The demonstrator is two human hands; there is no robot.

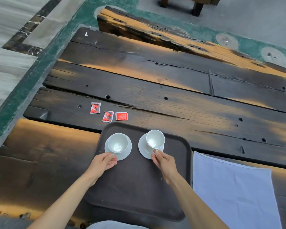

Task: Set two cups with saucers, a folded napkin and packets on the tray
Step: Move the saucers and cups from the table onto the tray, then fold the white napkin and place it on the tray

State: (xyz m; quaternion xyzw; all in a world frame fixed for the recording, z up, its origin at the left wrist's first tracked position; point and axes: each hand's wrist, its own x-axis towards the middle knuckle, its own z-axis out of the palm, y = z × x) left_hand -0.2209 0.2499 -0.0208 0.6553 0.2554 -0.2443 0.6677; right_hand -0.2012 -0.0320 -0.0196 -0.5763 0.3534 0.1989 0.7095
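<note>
Two cups pinched by their handles over saucers on the tray

The left hand [104,162] is closed narrowly on the handle of the left cup [117,142], which sits level on its saucer [125,153]; the right hand [162,161] is pinched on the handle of the right cup [155,139], which is tilted and, as far as can be judged, not fully seated on its saucer [143,150]. Both lie at the far end of the tray [135,187], just ahead of the fingertips. The cups are judged light, stiff, glazed and breakable, best taken by the handle. Three packets [108,116], thin and light, lie on the counter [172,104] beyond the left hand; the soft napkin [234,192] lies unfolded just right of the right forearm.
</note>
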